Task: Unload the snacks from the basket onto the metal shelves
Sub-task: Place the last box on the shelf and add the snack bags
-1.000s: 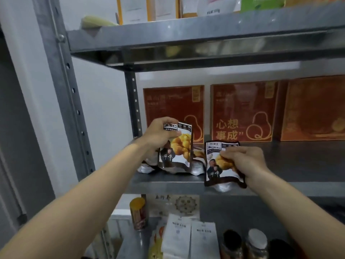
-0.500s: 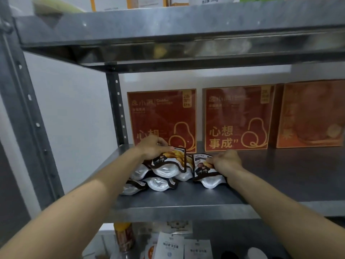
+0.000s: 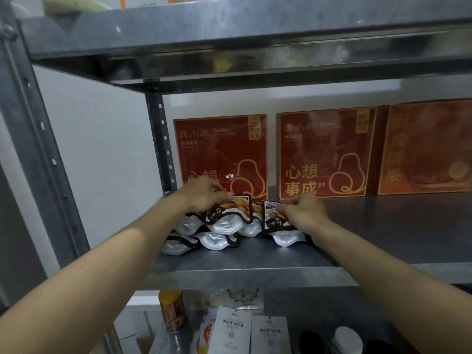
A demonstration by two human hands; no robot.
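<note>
Several brown-and-silver snack pouches lie bunched on the left part of the middle metal shelf. My left hand grips the top edge of one pouch that rests on the pile. My right hand pinches the top of another pouch, which sits on the shelf just right of the pile. The basket is not in view.
Three red gift boxes stand along the back of the shelf. The right half of the shelf is bare metal. An upper shelf hangs close overhead. White packets, a yellow-lidded jar and bottles fill the shelf below. A steel upright stands at the left.
Both hands have carried their pouches from in front of the shelf edge onto the shelf, and the pouches now rest there among the pile. The view has risen and moved closer.
</note>
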